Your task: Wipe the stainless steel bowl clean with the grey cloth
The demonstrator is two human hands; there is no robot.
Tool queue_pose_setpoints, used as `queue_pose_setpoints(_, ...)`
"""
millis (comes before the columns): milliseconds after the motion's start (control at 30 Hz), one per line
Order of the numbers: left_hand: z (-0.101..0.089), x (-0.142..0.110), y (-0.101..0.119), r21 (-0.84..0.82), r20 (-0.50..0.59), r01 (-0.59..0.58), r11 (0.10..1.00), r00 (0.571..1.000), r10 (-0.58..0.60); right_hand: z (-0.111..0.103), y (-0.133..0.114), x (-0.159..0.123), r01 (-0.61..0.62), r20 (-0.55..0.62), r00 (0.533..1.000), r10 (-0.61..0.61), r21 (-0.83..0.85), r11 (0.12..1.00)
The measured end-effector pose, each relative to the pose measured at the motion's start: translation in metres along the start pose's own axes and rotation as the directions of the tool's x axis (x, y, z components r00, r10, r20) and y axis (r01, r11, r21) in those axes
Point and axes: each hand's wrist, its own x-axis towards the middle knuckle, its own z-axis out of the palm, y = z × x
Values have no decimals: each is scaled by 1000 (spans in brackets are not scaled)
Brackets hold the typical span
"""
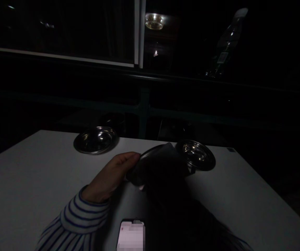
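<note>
The scene is very dark. My left hand [110, 176], in a blue-striped white sleeve, grips the rim of a shiny metal plate [150, 158] that is tilted up above the white table [29, 174]. A dark cloth-like mass [165, 177] covers the plate's right side. My right hand is hidden under that dark mass, and I cannot make it out. Two more metal plates lie flat on the table: one to the far left [95, 139] and one just right of the held plate [198, 155].
A lit phone [131, 235] lies on the table near the front edge. Beyond the table are dark railings, a window frame [139, 35] and a ceiling light [154, 21]. The table's right edge runs diagonally to the lower right.
</note>
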Motion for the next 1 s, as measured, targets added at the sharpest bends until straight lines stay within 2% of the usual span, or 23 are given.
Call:
queue_pose_setpoints(167,8,1,-1,-43,-199,-40,998,979,31,0,11,3,5,-4,1000,-5,25,1000)
queue_pose_setpoints(267,9,3,-2,-38,-287,-62,997,957,49,-1,25,6,-46,-97,994,53,64,997)
queue_pose_setpoints(367,10,5,-4,-41,-332,-50,998,943,33,4,22,3,-42,-155,987,41,-2,999)
queue_pose_setpoints(433,11,5,-5,-23,-343,-36,999,939,25,11,11,-3,-21,-155,988,8,-82,996)
queue_pose_setpoints(533,14,4,-8,-1,-315,-43,999,948,41,18,0,-9,-15,-163,987,-2,-107,994)
queue_pose_setpoints(767,15,5,-9,-7,-335,-64,998,940,58,9,16,3,-86,-162,983,83,-15,996)
queue_pose_setpoints(900,13,4,-10,39,-314,-68,997,946,77,13,5,-2,-46,-162,986,35,-66,997)
queue_pose_setpoints(1000,12,3,-11,77,-340,-67,995,936,89,9,11,-1,-38,-147,989,30,-50,998)
